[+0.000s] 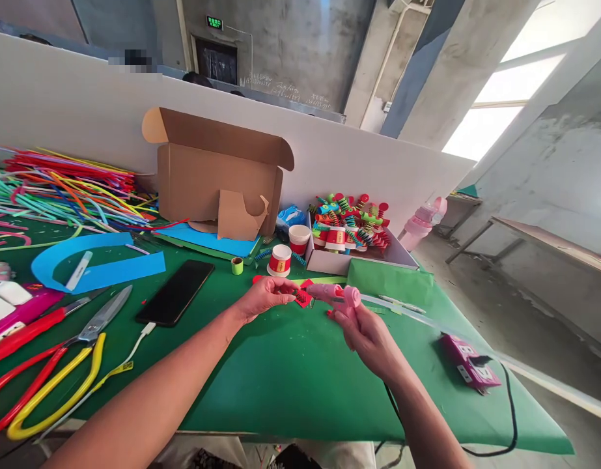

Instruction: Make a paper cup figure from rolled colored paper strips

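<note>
My right hand (371, 335) grips a pink hot glue gun (329, 293) by its handle, the nozzle pointing left. A long translucent glue stick (407, 311) extends from its back end. Close to the nozzle, my left hand (265, 296) pinches a small dark coil (300, 296), partly hidden by the fingers. Beneath the coil and nozzle lies a red paper piece (306, 301); whether they touch I cannot tell. Just beyond my left hand stands a red-and-white paper cup (280, 260) with dark blue coils at its sides. A green paper roll (237, 266) is beside it.
A white box (363, 255) of colourful cup figures stands behind, near a cardboard box (217, 176). Leftward are pipe cleaners (60, 189), a phone (176, 293), scissors (97, 326) and blue paper (134, 267). A purple power strip (469, 361) with a cord sits right, near the table edge.
</note>
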Motion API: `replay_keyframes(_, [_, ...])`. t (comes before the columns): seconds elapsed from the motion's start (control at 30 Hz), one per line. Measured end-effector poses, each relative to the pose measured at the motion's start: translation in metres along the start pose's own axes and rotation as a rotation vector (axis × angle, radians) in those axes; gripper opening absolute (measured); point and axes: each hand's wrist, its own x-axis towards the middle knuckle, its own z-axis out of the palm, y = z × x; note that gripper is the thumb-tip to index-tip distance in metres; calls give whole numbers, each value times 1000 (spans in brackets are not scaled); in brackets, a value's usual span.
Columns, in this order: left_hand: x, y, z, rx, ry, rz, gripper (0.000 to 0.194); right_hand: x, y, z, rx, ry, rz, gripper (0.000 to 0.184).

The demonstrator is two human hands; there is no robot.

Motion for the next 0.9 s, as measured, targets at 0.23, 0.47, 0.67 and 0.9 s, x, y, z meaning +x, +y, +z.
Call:
replay_keyframes(0.23, [1, -3, 0, 9, 3, 19, 33, 2, 0, 2, -6, -18, -1, 38])
replay_keyframes(0.47, [2, -4, -1, 19, 0, 12, 35, 5, -2, 2, -61, -26, -37, 31])
replay_keyframes(0.67, [1, -4, -1, 16, -2, 23, 35, 7, -3, 3, -86, -7, -62, 26])
replay_keyframes(0.9, [2, -4, 0, 16, -4, 20, 34, 8, -7, 3, -120, 4, -80, 24])
